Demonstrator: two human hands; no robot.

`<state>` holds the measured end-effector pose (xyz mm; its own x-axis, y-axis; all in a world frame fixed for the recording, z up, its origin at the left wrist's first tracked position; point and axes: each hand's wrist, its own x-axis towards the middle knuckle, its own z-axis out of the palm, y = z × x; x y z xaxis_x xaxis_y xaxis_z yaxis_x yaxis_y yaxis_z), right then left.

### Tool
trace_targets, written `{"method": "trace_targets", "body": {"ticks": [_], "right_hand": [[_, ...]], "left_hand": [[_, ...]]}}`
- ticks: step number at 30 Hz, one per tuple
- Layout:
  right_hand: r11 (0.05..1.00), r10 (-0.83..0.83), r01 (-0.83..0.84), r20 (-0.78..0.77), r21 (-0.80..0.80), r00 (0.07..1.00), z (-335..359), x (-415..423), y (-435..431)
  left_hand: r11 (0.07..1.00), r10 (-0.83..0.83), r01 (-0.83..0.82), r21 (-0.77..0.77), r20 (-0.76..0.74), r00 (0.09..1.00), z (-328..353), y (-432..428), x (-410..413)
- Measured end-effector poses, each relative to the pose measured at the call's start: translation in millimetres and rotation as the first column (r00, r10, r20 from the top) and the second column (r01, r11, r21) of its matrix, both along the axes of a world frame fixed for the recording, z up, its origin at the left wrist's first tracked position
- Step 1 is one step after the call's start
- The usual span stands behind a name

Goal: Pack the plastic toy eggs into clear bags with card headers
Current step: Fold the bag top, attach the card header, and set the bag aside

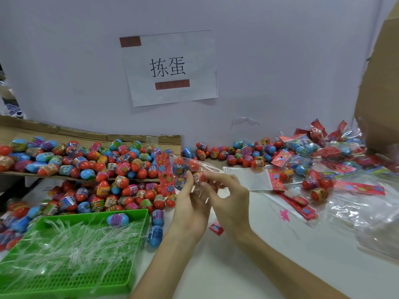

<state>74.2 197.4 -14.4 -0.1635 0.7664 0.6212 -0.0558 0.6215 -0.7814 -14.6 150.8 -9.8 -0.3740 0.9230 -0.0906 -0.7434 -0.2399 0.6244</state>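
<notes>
A person's left hand (190, 208) and right hand (231, 199) hold a clear bag (190, 167) of plastic toy eggs above the desk (237, 266), its red card header (165, 175) turned to the left. The left fingers curl round the filled end, apparently to bear the weight. The right fingers pinch the loose film on the other side, probably to settle the eggs or close the bag. Loose eggs (86, 162) lie heaped on cardboard to the left, within easy reach. Finished packs (306, 147) pile up on the right, beside flat empty bags (246, 180). A green tray (133, 214) of plastic strips sits near the left arm.
</notes>
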Motion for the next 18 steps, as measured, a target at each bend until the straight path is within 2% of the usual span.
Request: {"method": "trace_targets", "body": {"ticks": [4, 7, 11, 16, 18], "right_hand": [[0.978, -0.143, 0.136, 0.034, 0.159, 0.989, -1, -2, 1], [0.987, -0.115, 0.103, 0.091, 0.125, 0.989, 0, 2, 9], [0.994, -0.011, -0.009, 0.19, 0.107, 0.982, -3, 2, 8], [0.999, 0.049, -0.045, 0.173, -0.028, 0.984, 3, 0, 5], [0.999, 0.046, -0.043, 0.147, -0.028, 0.988, 4, 2, 4]], "left_hand": [[0.998, -0.04, 0.039, 0.042, 0.013, 0.999, 3, 0, -1], [0.997, -0.059, 0.06, 0.038, -0.027, 0.998, 1, 0, -1], [0.994, -0.105, 0.105, -0.002, 0.018, 0.994, -2, -1, -6], [1.0, -0.031, 0.031, -0.003, 0.011, 0.999, 0, 2, -9], [1.0, 0.025, -0.025, -0.008, 0.02, 0.999, -1, 3, -10]]}}
